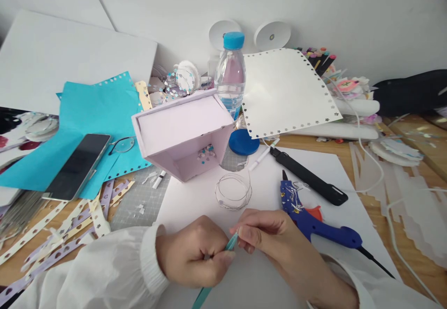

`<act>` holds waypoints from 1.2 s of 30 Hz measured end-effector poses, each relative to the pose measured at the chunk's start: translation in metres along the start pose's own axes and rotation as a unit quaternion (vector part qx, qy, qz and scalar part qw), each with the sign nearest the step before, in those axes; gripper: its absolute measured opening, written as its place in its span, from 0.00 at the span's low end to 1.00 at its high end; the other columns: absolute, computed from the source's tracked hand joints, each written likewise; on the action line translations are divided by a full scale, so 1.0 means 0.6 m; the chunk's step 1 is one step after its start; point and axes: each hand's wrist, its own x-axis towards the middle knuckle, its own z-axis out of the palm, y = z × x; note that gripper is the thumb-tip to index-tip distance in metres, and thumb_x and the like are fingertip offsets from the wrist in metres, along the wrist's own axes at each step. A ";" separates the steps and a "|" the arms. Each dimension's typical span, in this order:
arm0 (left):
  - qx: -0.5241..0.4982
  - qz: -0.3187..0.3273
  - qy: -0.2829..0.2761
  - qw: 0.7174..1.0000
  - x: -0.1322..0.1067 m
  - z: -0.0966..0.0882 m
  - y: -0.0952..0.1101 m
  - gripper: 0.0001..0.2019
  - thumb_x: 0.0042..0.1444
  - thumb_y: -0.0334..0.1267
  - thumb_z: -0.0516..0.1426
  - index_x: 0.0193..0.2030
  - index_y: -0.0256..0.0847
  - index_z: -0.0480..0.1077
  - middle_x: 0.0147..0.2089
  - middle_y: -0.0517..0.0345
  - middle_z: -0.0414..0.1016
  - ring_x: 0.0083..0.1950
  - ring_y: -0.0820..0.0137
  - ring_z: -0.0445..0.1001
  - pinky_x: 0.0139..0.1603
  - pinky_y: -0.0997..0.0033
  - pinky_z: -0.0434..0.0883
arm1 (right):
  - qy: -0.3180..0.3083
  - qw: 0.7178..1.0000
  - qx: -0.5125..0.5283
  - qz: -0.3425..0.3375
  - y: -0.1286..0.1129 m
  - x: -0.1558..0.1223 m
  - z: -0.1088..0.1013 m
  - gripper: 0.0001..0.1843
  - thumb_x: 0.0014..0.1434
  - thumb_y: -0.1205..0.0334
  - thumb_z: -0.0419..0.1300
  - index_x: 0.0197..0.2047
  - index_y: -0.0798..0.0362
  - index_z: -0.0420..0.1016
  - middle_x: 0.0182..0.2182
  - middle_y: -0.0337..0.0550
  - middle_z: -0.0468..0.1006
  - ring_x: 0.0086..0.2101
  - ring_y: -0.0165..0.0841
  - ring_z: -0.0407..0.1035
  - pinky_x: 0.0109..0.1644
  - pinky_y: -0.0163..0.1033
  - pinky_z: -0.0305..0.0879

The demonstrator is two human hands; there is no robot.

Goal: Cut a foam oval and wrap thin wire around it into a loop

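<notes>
A narrow teal strip (201,296) runs through both hands at the bottom centre. My left hand (199,253) is closed around it, thumb on top, with one tail hanging below. My right hand (270,236) pinches the strip's upper end between thumb and fingertips; whether it is ribbon or paper I cannot tell. Just beyond the fingers lies a loose coil of thin wire (233,192) on white paper (240,285). Behind the coil sits a pale pink open-fronted box (181,132) with small confetti-like pieces inside. A blue hot glue gun (314,227) rests right of my right hand.
Left are turquoise sheets (91,118), a phone (78,167), glasses (123,146) and punched paper strips (52,253). A water bottle (231,73) stands behind the box. On the right lie a black cutter-like tool (309,176), a star-punched white sheet (286,94) and a white cable (380,174).
</notes>
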 end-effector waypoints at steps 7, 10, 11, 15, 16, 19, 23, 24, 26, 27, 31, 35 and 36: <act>0.014 0.007 -0.004 1.000 0.001 -0.002 0.003 0.20 0.62 0.35 0.43 0.18 0.43 0.47 0.13 0.57 0.63 0.16 0.75 0.61 0.20 0.74 0.62 | 0.004 1.000 -0.024 -0.005 -0.003 0.000 -0.002 0.14 0.56 0.51 0.66 0.26 0.52 0.80 0.23 0.37 0.69 0.27 0.29 0.62 0.33 0.36 0.58; 0.020 0.021 -0.004 1.000 0.001 -0.002 0.001 0.20 0.62 0.34 0.43 0.17 0.43 0.49 0.13 0.57 0.63 0.15 0.75 0.61 0.19 0.75 0.61 | 0.003 1.000 -0.030 -0.007 -0.004 -0.001 -0.002 0.14 0.56 0.51 0.65 0.27 0.52 0.81 0.23 0.37 0.70 0.27 0.29 0.63 0.33 0.35 0.59; 0.022 0.027 -0.002 0.999 0.001 -0.002 0.000 0.19 0.61 0.34 0.43 0.17 0.43 0.49 0.12 0.57 0.63 0.15 0.75 0.61 0.18 0.76 0.61 | 0.004 1.000 -0.026 -0.007 -0.004 -0.001 -0.002 0.13 0.56 0.51 0.65 0.27 0.52 0.81 0.24 0.37 0.70 0.27 0.29 0.63 0.33 0.35 0.60; 0.027 0.029 0.001 0.999 -0.001 -0.001 -0.002 0.19 0.61 0.33 0.43 0.17 0.43 0.51 0.13 0.56 0.65 0.15 0.75 0.61 0.18 0.76 0.60 | 0.019 1.000 -0.004 0.000 -0.005 -0.003 -0.001 0.11 0.57 0.52 0.65 0.30 0.50 0.82 0.25 0.37 0.72 0.29 0.28 0.64 0.33 0.32 0.62; 0.027 0.028 0.000 0.999 -0.001 0.000 -0.002 0.19 0.61 0.33 0.42 0.17 0.43 0.51 0.13 0.56 0.66 0.15 0.75 0.61 0.18 0.76 0.60 | 0.021 1.000 -0.002 0.001 -0.006 -0.003 -0.001 0.11 0.57 0.52 0.65 0.30 0.50 0.82 0.25 0.37 0.73 0.29 0.28 0.64 0.33 0.32 0.63; 0.029 0.020 -0.002 0.999 0.000 -0.001 0.000 0.18 0.60 0.32 0.42 0.18 0.43 0.49 0.13 0.55 0.67 0.15 0.74 0.61 0.18 0.75 0.60 | 0.024 1.000 -0.001 -0.001 -0.006 -0.003 -0.001 0.11 0.57 0.52 0.66 0.30 0.50 0.82 0.25 0.37 0.73 0.28 0.28 0.64 0.33 0.32 0.63; 0.024 0.014 -0.002 1.000 0.003 -0.001 0.002 0.17 0.58 0.31 0.43 0.19 0.44 0.45 0.13 0.56 0.66 0.15 0.75 0.61 0.18 0.75 0.59 | 0.016 1.000 -0.011 -0.008 -0.008 -0.003 -0.002 0.12 0.57 0.53 0.65 0.28 0.51 0.81 0.24 0.37 0.72 0.28 0.28 0.64 0.32 0.33 0.63; 0.022 0.013 -0.002 1.000 0.003 -0.001 0.003 0.17 0.58 0.31 0.43 0.19 0.44 0.45 0.13 0.57 0.65 0.15 0.75 0.61 0.18 0.75 0.59 | 0.014 1.000 -0.016 -0.010 -0.009 -0.003 -0.002 0.12 0.57 0.53 0.65 0.28 0.51 0.81 0.24 0.37 0.71 0.28 0.28 0.63 0.33 0.33 0.62; 0.018 0.013 -0.002 1.000 0.003 0.000 0.002 0.17 0.58 0.30 0.44 0.19 0.44 0.44 0.13 0.58 0.63 0.15 0.76 0.60 0.18 0.75 0.58 | 0.011 1.000 -0.027 -0.013 -0.010 -0.003 -0.002 0.11 0.58 0.54 0.65 0.28 0.51 0.82 0.24 0.37 0.71 0.28 0.28 0.63 0.33 0.34 0.61; 0.017 0.014 -0.002 1.000 0.003 0.000 0.001 0.17 0.58 0.31 0.44 0.19 0.44 0.44 0.13 0.59 0.63 0.15 0.76 0.60 0.18 0.75 0.58 | 0.009 0.999 -0.031 -0.013 -0.010 -0.003 -0.003 0.11 0.57 0.54 0.64 0.28 0.51 0.82 0.24 0.37 0.71 0.28 0.28 0.63 0.33 0.34 0.61; 0.002 0.023 -0.001 1.000 0.002 0.001 -0.002 0.17 0.58 0.31 0.44 0.19 0.44 0.44 0.13 0.61 0.60 0.15 0.76 0.57 0.18 0.74 0.55 | 0.005 0.999 -0.035 -0.014 -0.010 -0.004 -0.004 0.11 0.57 0.54 0.65 0.28 0.51 0.82 0.24 0.37 0.71 0.28 0.28 0.63 0.33 0.34 0.60; -0.008 0.028 0.002 1.000 0.003 0.000 -0.002 0.17 0.56 0.30 0.45 0.19 0.44 0.44 0.12 0.63 0.57 0.15 0.76 0.54 0.18 0.73 0.53 | 0.009 0.999 -0.039 -0.018 -0.010 -0.004 -0.004 0.11 0.57 0.54 0.64 0.29 0.51 0.82 0.24 0.37 0.71 0.28 0.29 0.64 0.34 0.34 0.60; -0.008 0.030 0.000 1.000 0.003 0.000 -0.001 0.17 0.56 0.30 0.45 0.19 0.44 0.44 0.12 0.63 0.56 0.15 0.76 0.53 0.18 0.73 0.53 | 0.005 0.999 -0.040 -0.020 -0.010 -0.003 -0.004 0.12 0.57 0.53 0.64 0.28 0.51 0.82 0.24 0.37 0.71 0.28 0.29 0.64 0.34 0.34 0.60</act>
